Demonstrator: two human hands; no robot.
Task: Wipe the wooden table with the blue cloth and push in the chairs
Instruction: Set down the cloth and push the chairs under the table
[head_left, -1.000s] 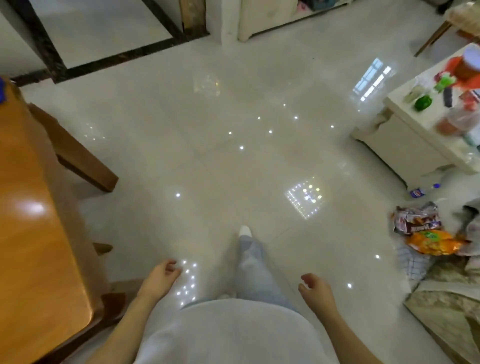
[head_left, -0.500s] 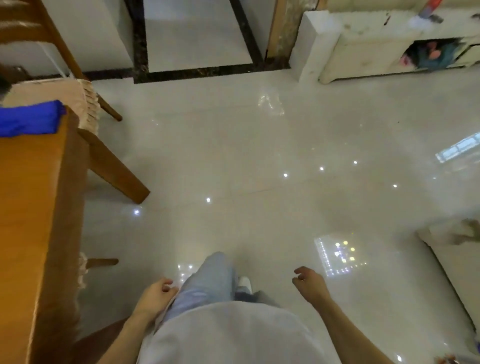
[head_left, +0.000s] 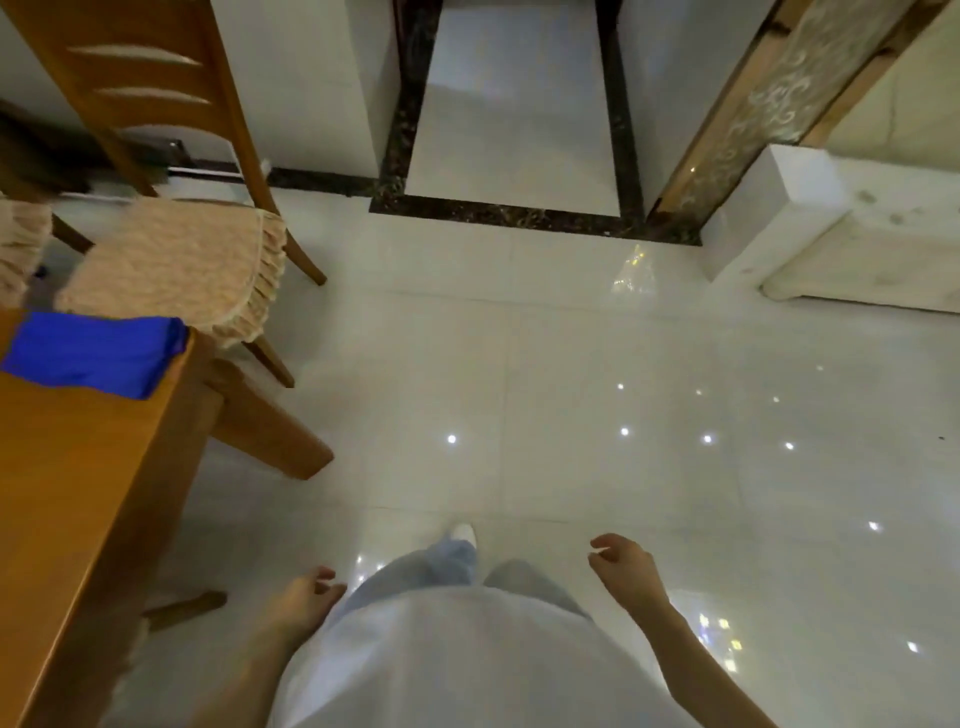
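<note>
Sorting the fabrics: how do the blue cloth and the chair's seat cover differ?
The cloth is smooth, bright blue; the seat cover is beige, nubbly, with a frilled edge. The cloth lies at the table's corner; the cover sits on the chair. Both are soft fabric lying flat.

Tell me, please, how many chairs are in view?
2: one chair beyond the table corner, second chair at the left edge. A leg under the table suggests a third.
</note>
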